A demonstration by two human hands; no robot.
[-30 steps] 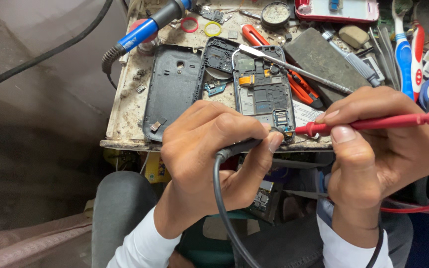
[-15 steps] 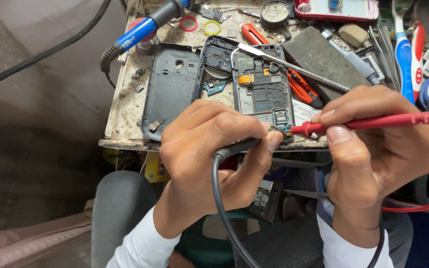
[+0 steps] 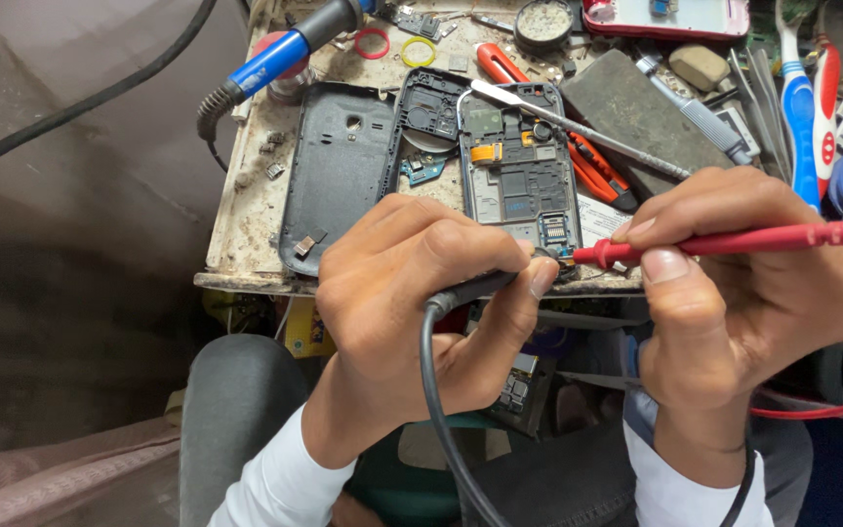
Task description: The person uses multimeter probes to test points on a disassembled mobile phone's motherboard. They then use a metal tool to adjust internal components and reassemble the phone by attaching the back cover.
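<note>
Left hand: The left hand (image 3: 412, 293), at the centre of the frame, is curled shut around a black test probe (image 3: 475, 290), thumb and fingertips pinching its shaft; the probe's black lead (image 3: 436, 410) loops down toward the bottom edge.
Right hand: The right hand (image 3: 753, 283), at centre right, is closed on a red test probe (image 3: 734, 241), pinched between thumb and forefinger, the shaft running out to the right edge.
Probe tips: Both tips meet at the lower end of the opened phone, just beside each other; whether they touch the same contact cannot be told.
Phone: An opened mobile phone (image 3: 519, 185) lies face down at upper centre, its circuit board and battery bay bared, its lower end at the near edge of the worktable (image 3: 246, 195).
Beside it: A dark grey back cover (image 3: 339, 171) lies to the phone's left, inner side up, with a black inner frame (image 3: 431, 112) between the two.
On the phone: A thin metal spudger (image 3: 578, 127) rests slantwise across the phone's upper end.
Rest of the bench: A blue-handled soldering iron (image 3: 285, 54) lies at upper left; an orange utility knife (image 3: 578, 146) lies partly under the phone's right side; a grey block (image 3: 636, 107) sits at upper right.
Below: The person's white sleeves (image 3: 275, 488) frame the bottom of the picture.
</note>
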